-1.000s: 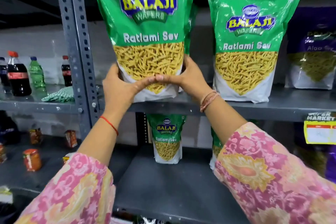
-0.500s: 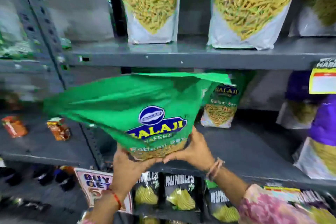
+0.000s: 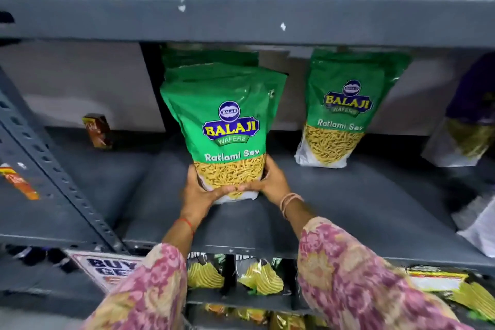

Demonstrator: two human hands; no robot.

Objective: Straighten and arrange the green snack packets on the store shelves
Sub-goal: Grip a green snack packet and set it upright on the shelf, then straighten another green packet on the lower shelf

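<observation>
- At the middle of the frame, a green packet stands upright on the grey shelf, and both hands grasp it at its lower end.
- Its bottom edge seems to touch the shelf, but the fingers cover part of it, so I cannot tell this for sure.
- Just behind it, more green packets stand in a row towards the back; only their tops show.
- A second green packet stands to the right, well apart, near the back wall and leaning a little backwards.
- To do this step well, I think the held packet should be set flat on its base, with the printed front facing outwards, and pushed back gently until it meets the row behind.
- Pressure should stay low on the packet, because a squeeze higher up could crumple it or tip it over.
- Before letting go, it is better to check that it stands alone without leaning.
- The left hand wraps the lower left corner, thumb in front.
- The right hand holds the lower right side, fingers reaching across the front to meet the left ones.
- Both arms, in pink patterned sleeves, stretch forward from the bottom of the frame, wrists nearly straight.
</observation>
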